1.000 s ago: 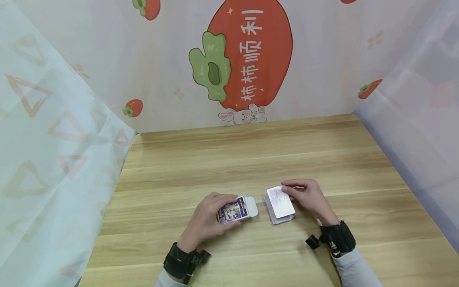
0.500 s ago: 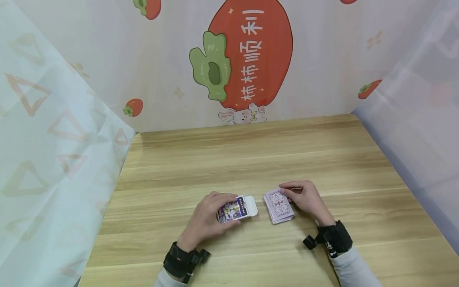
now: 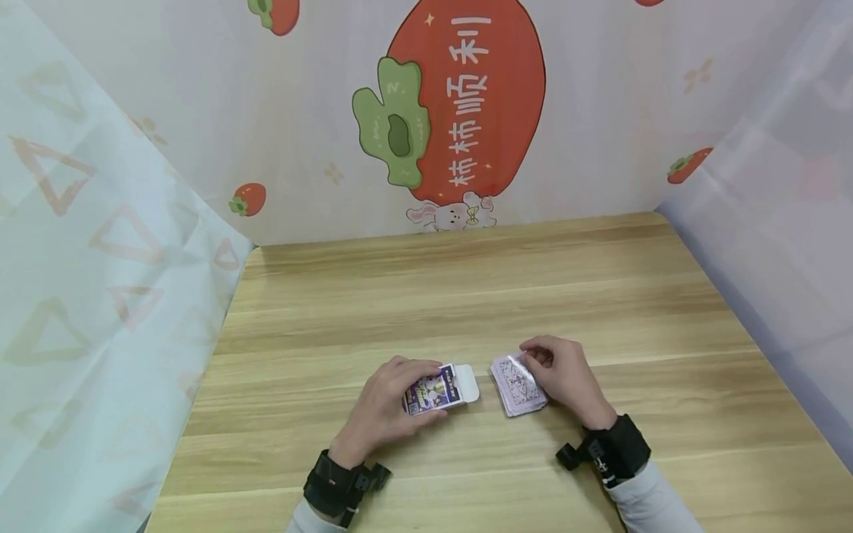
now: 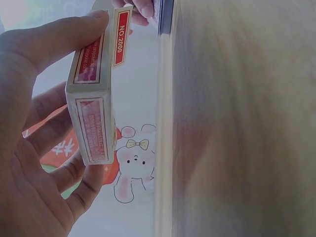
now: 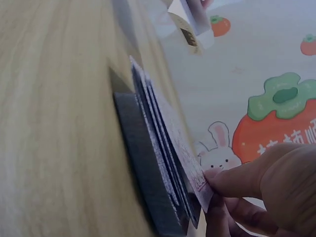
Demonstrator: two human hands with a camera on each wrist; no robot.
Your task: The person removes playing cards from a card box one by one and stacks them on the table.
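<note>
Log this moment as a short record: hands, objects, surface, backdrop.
left_hand: grips card box, left hand
box: card box, printed face up, white end flap open towards the deck
right_hand: pinches top card at a corner, right hand
card: top card, patterned back up
deck: deck, beside the box, not touching it; upper cards slightly separated at the edges
surface: wood-grain table
backdrop: pale sheet with red fruit and rabbit prints
wrists: black strap on each
</note>
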